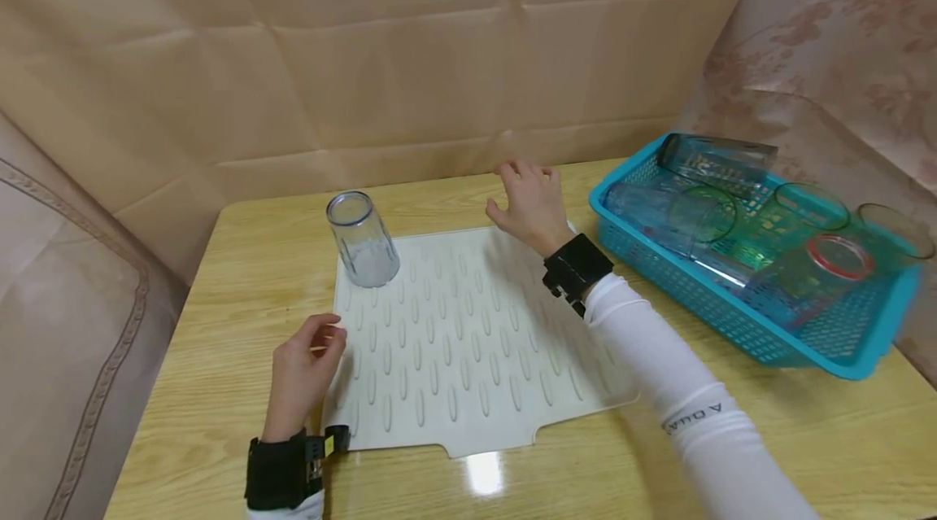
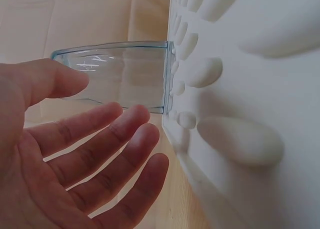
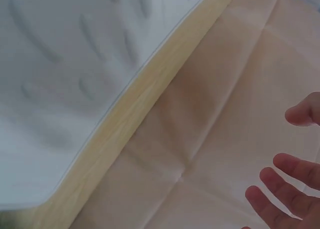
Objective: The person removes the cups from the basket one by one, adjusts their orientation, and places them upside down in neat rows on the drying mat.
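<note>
A clear glass (image 1: 363, 243) with a bluish rim stands on the far left corner of a white ribbed drying mat (image 1: 454, 341). My left hand (image 1: 303, 369) is at the mat's left edge, nearer to me than the glass, its fingers loosely bent around nothing. In the left wrist view the glass (image 2: 120, 76) shows beyond the spread fingers (image 2: 105, 154). Over the mat's far right part hangs my right hand (image 1: 533, 207), fingers apart and holding nothing. The right wrist view shows its fingertips (image 3: 280, 184) against the backdrop, away from the mat (image 3: 75, 89).
On the right of the wooden table (image 1: 241, 292) stands a turquoise basket (image 1: 703, 304) with several glasses lying and leaning in it, one with a red rim (image 1: 840, 256). A beige cloth (image 1: 410, 56) hangs right behind the table's far edge.
</note>
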Action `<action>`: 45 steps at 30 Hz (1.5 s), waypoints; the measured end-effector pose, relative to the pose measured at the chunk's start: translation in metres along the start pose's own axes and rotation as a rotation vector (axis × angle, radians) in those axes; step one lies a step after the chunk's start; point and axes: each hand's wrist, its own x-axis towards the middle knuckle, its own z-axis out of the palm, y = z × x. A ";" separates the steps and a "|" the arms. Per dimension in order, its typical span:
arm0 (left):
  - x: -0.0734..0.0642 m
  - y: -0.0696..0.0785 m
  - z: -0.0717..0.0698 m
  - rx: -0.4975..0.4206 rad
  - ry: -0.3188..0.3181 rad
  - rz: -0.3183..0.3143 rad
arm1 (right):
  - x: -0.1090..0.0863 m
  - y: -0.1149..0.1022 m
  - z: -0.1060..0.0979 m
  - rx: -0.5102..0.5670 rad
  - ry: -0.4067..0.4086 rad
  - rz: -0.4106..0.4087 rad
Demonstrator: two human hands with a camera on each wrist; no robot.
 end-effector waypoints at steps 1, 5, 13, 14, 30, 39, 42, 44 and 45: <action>0.000 0.000 0.000 -0.001 -0.002 -0.001 | 0.000 0.003 -0.002 -0.008 -0.004 0.011; -0.001 -0.001 0.001 -0.002 -0.006 -0.002 | -0.001 0.013 -0.012 -0.040 -0.020 0.048; -0.003 -0.002 0.002 -0.009 0.009 0.031 | -0.005 0.033 -0.035 -0.088 -0.076 0.133; -0.003 -0.002 0.002 -0.010 0.004 0.023 | -0.005 0.037 -0.038 -0.103 -0.089 0.143; -0.001 0.001 0.005 -0.007 -0.027 -0.004 | -0.018 0.097 -0.079 -0.179 -0.293 0.290; -0.002 0.002 0.005 -0.004 -0.036 -0.016 | -0.024 0.117 -0.091 -0.176 -0.440 0.346; -0.003 0.002 0.004 -0.006 -0.034 -0.020 | -0.025 0.121 -0.093 -0.145 -0.494 0.345; -0.003 0.002 0.004 -0.006 -0.035 -0.025 | -0.025 0.124 -0.094 -0.115 -0.534 0.349; -0.003 0.002 0.004 -0.005 -0.035 -0.026 | -0.025 0.125 -0.094 -0.100 -0.553 0.352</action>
